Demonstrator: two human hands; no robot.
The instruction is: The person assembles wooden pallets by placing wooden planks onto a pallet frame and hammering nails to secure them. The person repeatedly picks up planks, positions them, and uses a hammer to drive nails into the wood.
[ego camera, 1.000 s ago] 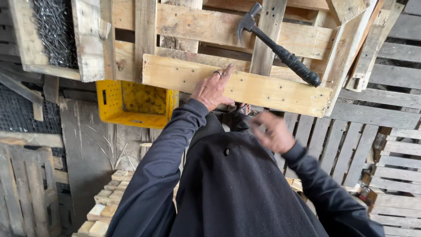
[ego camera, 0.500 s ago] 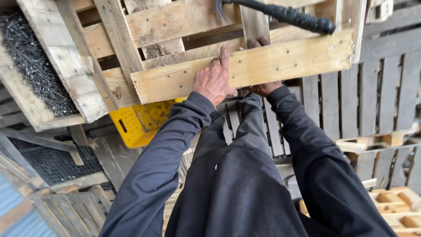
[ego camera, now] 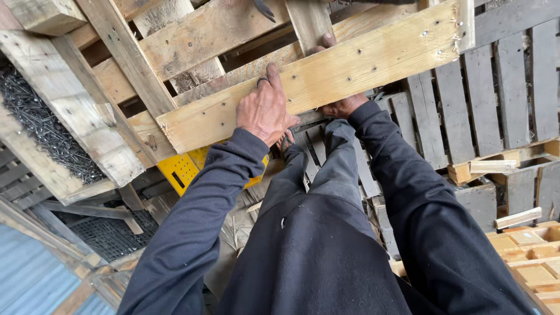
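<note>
1. as a person leans over a wooden pallet [ego camera: 175,41], the left hand [ego camera: 265,111] lies flat and open on its pale front board [ego camera: 350,73], seemingly to steady it.
2. the right hand [ego camera: 344,105] curls round the board's lower edge from beneath, gripping it.
3. a tray of dark nails [ego camera: 35,125] sits to the left, within reach.
4. a yellow plastic crate [ego camera: 184,169] rests below the board, partly hidden by the left sleeve.

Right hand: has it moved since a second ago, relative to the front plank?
Yes. The right hand was off the wood, down near the body; now it grips the lower edge of the front plank, right of the left hand.
</note>
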